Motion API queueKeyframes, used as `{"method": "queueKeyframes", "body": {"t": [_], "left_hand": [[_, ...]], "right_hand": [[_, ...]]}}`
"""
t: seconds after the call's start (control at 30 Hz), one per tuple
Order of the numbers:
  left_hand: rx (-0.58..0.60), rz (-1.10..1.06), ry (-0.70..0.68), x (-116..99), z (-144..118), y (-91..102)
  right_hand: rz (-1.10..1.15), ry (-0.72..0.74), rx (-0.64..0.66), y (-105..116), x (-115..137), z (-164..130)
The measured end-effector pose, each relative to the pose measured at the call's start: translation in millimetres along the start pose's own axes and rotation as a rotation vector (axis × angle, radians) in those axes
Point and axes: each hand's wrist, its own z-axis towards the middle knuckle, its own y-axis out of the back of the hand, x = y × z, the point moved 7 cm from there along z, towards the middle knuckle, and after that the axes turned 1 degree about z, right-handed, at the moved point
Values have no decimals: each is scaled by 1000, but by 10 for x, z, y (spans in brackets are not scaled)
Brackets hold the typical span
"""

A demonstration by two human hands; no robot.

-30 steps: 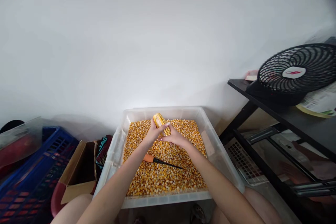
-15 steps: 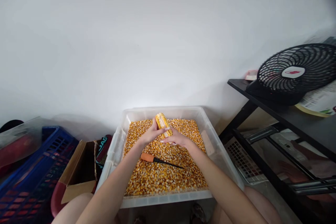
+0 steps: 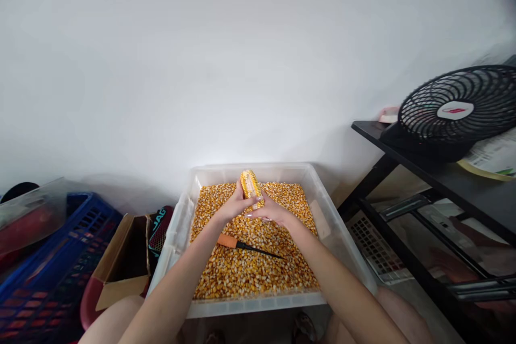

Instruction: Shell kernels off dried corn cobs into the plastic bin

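Note:
Both my hands are closed around one corn cob (image 3: 250,183), held above a bed of loose corn kernels (image 3: 258,277). A pale strip without kernels runs along the side of the cob that faces me. My left hand (image 3: 236,205) grips it from the left, and my right hand (image 3: 272,209) wraps its lower right part. Below the hands, a screwdriver-like tool with an orange handle (image 3: 228,241) and a thin dark shaft lies on the kernels. The kernels fill the bottom of a clear plastic bin (image 3: 258,305) in front of me.
Left of the bin are a cardboard box (image 3: 121,290) in a red tub (image 3: 88,301) and a blue plastic crate (image 3: 84,231). At right, a black fan (image 3: 455,110) stands on a dark rack (image 3: 371,129), with a white basket (image 3: 374,247) below. A white wall rises behind.
The cob has turned slightly more upright in my hands, and its bare strip faces me more. My hands have barely moved, and the tool lies in the same place.

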Motion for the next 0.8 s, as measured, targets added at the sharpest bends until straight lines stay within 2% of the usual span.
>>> {"method": "queueKeyframes", "body": {"t": [0.13, 0.33, 0.63, 0.73, 0.8], "left_hand": [[97, 26, -6, -42, -25, -40], [4, 67, 67, 29, -30, -36], [149, 94, 45, -8, -20, -25], [160, 85, 15, -13, -22, -36], [128, 68, 7, -9, -22, -55]], "right_hand": [[44, 4, 50, -11, -35, 17], [33, 56, 55, -62, 9, 23], [22, 25, 43, -28, 41, -20], [21, 15, 85, -69, 35, -25], [20, 33, 86, -87, 49, -25]]}}
